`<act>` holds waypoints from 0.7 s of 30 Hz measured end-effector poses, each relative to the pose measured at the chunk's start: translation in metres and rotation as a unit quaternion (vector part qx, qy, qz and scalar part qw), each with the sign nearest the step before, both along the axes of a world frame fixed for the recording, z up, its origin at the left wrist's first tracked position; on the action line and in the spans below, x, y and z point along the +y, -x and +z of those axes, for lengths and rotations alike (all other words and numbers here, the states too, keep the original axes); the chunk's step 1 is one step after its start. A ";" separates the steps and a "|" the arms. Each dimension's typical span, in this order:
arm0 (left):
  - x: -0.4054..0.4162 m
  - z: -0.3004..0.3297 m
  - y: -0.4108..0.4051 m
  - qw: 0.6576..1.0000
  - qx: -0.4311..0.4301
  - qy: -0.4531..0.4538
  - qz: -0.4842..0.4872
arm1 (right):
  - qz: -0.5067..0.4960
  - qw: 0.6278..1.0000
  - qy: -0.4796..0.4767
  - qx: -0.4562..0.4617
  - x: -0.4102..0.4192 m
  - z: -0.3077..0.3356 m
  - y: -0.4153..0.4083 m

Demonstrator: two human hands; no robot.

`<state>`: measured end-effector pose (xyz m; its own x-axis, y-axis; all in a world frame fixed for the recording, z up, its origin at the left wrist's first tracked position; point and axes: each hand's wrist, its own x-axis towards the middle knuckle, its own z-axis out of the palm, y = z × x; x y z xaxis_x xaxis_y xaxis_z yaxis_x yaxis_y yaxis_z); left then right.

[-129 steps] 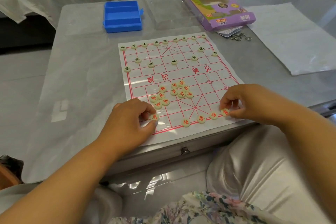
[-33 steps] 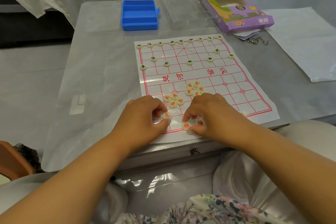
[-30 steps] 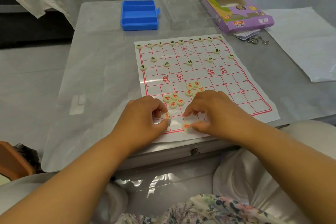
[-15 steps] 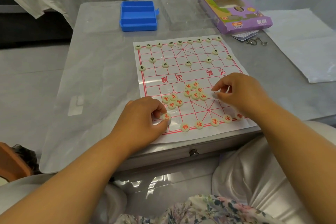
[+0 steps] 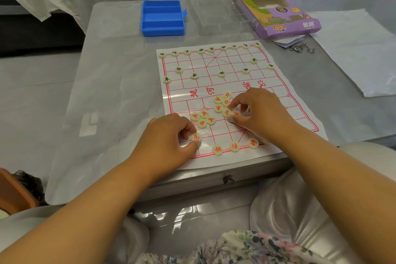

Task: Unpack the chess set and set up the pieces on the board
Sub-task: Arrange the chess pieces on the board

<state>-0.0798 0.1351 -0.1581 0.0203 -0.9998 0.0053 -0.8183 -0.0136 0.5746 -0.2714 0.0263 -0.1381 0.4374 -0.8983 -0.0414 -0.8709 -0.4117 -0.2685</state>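
A white paper chess board [image 5: 278,100] with red lines lies on the grey table. Black-lettered round pieces [image 5: 222,73] stand in rows on its far half. Loose red-lettered pieces sit in two clusters [image 5: 202,118] near the middle. Three red pieces [image 5: 234,146] stand along the near edge. My left hand [image 5: 167,141] pinches a red piece [image 5: 195,136] at the near-left corner of the board. My right hand [image 5: 261,111] reaches into the right cluster, its fingertips pinching a red piece [image 5: 235,113] there.
A blue compartment tray [image 5: 162,17], a clear plastic lid [image 5: 216,12] and the purple game box [image 5: 278,13] stand at the table's far side. Keys [image 5: 301,47] and a white sheet [image 5: 353,49] lie to the right. A sofa runs behind the table.
My right hand left the near row, where it had set pieces, and moved up and left into the right cluster of red pieces. My left hand stayed on its piece.
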 end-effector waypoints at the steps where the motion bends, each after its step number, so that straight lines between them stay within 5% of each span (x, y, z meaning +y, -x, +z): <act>1: 0.000 0.000 0.000 1.000 0.001 -0.001 0.000 | -0.001 1.000 0.002 0.000 0.000 -0.001 0.000; 13: 0.001 0.001 0.000 1.000 0.002 0.002 -0.002 | -0.014 0.997 0.051 -0.063 -0.015 0.034 0.036; 21: 0.001 0.000 0.002 1.000 -0.003 0.003 0.000 | -0.018 0.997 -0.077 -0.024 -0.007 0.040 0.103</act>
